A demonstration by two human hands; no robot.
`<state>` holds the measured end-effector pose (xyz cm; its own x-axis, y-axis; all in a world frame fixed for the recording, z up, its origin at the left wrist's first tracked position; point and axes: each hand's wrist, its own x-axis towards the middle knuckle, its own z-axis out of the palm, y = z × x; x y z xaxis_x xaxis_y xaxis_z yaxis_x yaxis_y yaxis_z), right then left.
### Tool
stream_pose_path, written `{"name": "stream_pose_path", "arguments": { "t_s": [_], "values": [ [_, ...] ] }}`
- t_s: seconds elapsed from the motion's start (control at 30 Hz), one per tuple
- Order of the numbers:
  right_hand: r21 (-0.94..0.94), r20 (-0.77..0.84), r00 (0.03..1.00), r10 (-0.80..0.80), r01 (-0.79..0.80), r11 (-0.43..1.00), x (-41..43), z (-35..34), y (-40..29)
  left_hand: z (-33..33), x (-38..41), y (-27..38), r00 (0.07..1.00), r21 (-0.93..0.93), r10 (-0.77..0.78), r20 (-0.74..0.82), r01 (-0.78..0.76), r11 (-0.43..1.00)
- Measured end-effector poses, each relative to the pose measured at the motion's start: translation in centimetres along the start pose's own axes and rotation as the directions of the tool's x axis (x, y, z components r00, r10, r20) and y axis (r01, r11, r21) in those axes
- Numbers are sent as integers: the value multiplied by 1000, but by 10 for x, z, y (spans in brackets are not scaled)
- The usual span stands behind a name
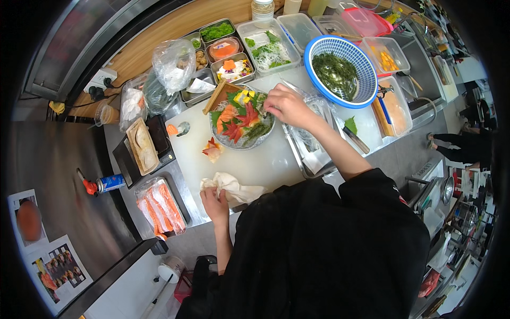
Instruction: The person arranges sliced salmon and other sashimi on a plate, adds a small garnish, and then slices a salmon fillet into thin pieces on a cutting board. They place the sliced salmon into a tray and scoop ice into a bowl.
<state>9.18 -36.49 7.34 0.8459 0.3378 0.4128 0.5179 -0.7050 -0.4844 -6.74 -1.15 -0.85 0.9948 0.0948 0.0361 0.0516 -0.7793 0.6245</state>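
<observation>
A round grey plate of sliced seafood stands on the white cutting board. On it are orange salmon slices, red-tipped clam slices, yellow pieces, green leaves and sea grapes. My right hand is over the plate's right rim, fingertips bunched beside a greyish, frilly item. Whether they pinch anything is hidden. My left hand grips a crumpled white cloth at the board's near edge. One loose clam piece lies left of the plate.
A blue-and-white colander of seaweed stands at the upper right. A knife lies beside a metal tray on the right. To the left are wrapped salmon fillets, a scale and a torch. Garnish containers line the back.
</observation>
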Motion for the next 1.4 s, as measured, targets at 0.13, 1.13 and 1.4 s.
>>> {"name": "stream_pose_path", "arguments": {
  "t_s": [0.13, 1.13, 1.4],
  "values": [
    [-10, 9, 1000, 13, -12, 1000, -6, 13, 2, -2, 2, 2, 999, 16, 37, 1, -37, 999],
    [-62, -101, 990, 100, -107, 992, -14, 9, 0, 1, 2, 1, 1000, 20, 10, 9, -10, 1000],
    [40, -198, 947, 252, -249, 968, -17, 6, -2, 1, 0, -1, 1000, 22, 9, 14, -9, 1000]
  ]
}}
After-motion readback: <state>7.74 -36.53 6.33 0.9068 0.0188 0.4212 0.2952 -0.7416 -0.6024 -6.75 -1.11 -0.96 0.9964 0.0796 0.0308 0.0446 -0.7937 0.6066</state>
